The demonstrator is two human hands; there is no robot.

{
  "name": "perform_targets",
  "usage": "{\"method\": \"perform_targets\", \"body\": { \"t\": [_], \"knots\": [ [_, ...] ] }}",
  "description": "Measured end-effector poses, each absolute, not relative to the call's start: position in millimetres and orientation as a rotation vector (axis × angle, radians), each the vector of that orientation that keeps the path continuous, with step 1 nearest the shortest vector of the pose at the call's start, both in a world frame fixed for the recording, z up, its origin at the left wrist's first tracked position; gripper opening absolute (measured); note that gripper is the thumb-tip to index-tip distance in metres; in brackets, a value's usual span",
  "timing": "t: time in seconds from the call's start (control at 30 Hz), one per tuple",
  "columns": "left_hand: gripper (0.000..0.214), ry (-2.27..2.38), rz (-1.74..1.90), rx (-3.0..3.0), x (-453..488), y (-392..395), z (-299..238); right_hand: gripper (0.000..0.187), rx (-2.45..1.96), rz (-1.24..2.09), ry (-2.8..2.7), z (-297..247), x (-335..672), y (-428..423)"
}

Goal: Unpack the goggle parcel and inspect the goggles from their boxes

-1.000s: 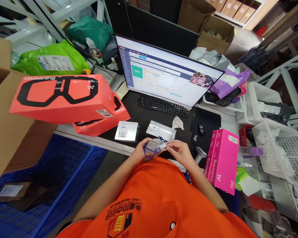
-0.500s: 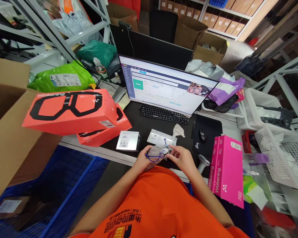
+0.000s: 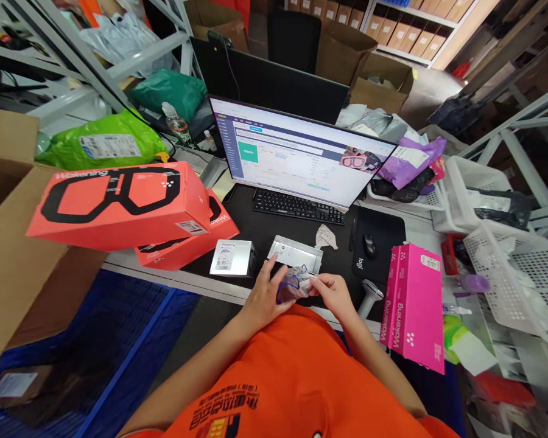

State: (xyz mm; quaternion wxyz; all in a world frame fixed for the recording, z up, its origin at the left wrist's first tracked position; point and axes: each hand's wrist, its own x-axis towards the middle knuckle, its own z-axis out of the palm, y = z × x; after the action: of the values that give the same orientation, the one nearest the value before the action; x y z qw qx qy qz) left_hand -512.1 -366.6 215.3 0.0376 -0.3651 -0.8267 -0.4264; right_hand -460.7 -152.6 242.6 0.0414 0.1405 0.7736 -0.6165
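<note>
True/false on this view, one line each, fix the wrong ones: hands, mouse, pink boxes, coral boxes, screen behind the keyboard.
1. The left hand and right hand are both at the blue-corded pouch. True.
2. The mouse is under the right hand. False: it lies on the black mouse pad.
3. The pink boxes are left of the keyboard. False: they are to its right.
4. One coral box partly overlaps a second coral box in this view. True.
5. The screen behind the keyboard is dark. False: it is lit.

the monitor [image 3: 296,155] glowed brightly, shadow darkened the blue crate [image 3: 132,354], and wide-lens distortion stretched the blurry outer edges.
</note>
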Motion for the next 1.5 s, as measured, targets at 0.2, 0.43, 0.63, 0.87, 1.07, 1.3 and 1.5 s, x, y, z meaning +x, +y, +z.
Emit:
{"method": "perform_targets", "body": {
  "t": [0.2,0.43,0.63,0.87,1.07,1.3,1.5],
  "knots": [
    [0.033,-2.434,-1.068,-1.312,-512.1,-358.8,223.3,0.030,0.492,-1.823,2.424,236.4,-462.4,-160.0],
    [0.019,-2.542,-1.071,-1.206,-516.9,-352.8,214.6,0.029,0.508,-1.879,2.371,234.7,-459.8,-161.6],
    [0.016,-2.522,-0.883,-1.358,-521.0,-348.8,211.3,0.029,0.466,-1.665,2.536,236.8,-457.1,-158.6],
    [0.011,-2.550,-0.622,-1.584,-522.0,-356.4,234.9,0.025,0.734,-0.688,2.971,247.7,-459.0,-159.1],
    [0.015,-2.359,-0.631,-1.569,-513.3,-354.0,243.1,0.013,0.798,-1.056,2.982,236.5,-459.1,-152.4],
    [0.015,-2.334,-0.937,-1.458,-507.1,-352.4,241.4,0.022,0.250,-1.276,3.149,237.2,-438.2,-150.1],
    [0.011,-2.173,-1.021,-1.553,-505.9,-350.2,240.9,0.029,0.078,-1.123,2.835,264.9,-433.2,-159.7]
  ]
}}
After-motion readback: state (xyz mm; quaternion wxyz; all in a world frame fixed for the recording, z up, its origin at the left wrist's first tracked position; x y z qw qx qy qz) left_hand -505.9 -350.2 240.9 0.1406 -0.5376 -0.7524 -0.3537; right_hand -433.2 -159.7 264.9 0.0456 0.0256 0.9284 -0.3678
